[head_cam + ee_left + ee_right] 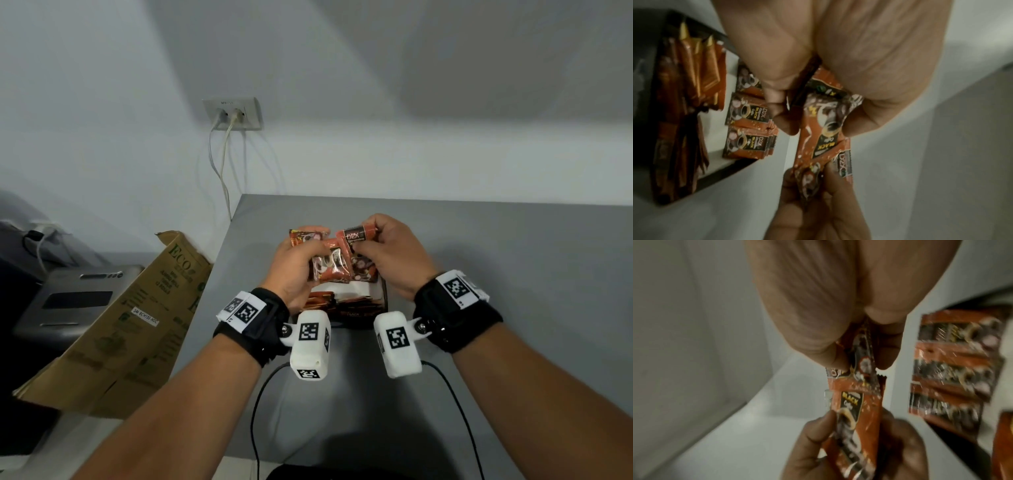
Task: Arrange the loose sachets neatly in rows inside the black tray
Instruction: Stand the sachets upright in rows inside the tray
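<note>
Both hands hold a small bunch of orange-and-black coffee sachets (337, 262) above the black tray (383, 298). My left hand (301, 263) grips the bunch from the left, fingers curled round the sachets (824, 123). My right hand (383, 246) pinches the top of one sachet (857, 402) between thumb and fingers. Inside the tray (719, 177) lie stacked sachets (748, 142) in a column and upright brown stick packs (694, 73) along one side. The tray's far part is hidden behind my hands in the head view.
The tray sits on a grey table (513, 274) near its left edge. A cardboard box (137, 308) leans left of the table beside a grey device (75, 298). Black cables (260, 411) run over the near table. A wall socket (233, 113) hangs behind.
</note>
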`<move>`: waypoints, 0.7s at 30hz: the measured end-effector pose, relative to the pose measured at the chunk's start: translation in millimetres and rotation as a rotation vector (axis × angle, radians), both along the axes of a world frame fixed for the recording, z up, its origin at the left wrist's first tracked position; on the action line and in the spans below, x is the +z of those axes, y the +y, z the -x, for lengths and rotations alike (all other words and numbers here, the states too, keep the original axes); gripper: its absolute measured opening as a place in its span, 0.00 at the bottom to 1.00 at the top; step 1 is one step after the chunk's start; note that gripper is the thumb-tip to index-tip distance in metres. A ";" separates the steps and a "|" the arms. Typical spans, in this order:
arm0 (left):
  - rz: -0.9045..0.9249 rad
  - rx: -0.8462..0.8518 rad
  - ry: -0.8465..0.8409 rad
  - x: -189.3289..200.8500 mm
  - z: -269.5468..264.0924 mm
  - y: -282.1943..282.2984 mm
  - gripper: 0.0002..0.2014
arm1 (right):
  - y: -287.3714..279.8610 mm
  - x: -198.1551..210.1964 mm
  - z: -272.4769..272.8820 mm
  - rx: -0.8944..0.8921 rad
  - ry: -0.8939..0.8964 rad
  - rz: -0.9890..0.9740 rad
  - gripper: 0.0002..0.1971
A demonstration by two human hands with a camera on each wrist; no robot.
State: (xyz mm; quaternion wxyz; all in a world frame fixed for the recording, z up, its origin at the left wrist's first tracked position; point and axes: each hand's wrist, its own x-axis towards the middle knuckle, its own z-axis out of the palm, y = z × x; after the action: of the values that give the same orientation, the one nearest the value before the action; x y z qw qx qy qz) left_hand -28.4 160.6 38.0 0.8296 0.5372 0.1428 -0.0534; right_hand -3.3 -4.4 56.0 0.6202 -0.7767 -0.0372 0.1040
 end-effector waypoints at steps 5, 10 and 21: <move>-0.121 0.012 0.000 0.0 1.5 -1.6 0.14 | -2.1 6.9 -5.6 -0.118 0.036 -0.190 0.07; -0.079 0.094 0.000 -7.0 -2.2 -7.1 0.15 | 5.7 -8.2 4.8 -0.116 0.177 -0.318 0.12; 0.042 -0.025 0.092 -3.8 -5.5 -4.3 0.09 | -3.3 -5.1 -6.2 -0.104 0.265 -0.407 0.11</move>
State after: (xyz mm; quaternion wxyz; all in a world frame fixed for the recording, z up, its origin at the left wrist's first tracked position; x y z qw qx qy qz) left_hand -22.9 156.3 34.2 0.8325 0.5183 0.1729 -0.0915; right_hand 2.9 -7.7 51.0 0.7679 -0.6160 0.0642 0.1634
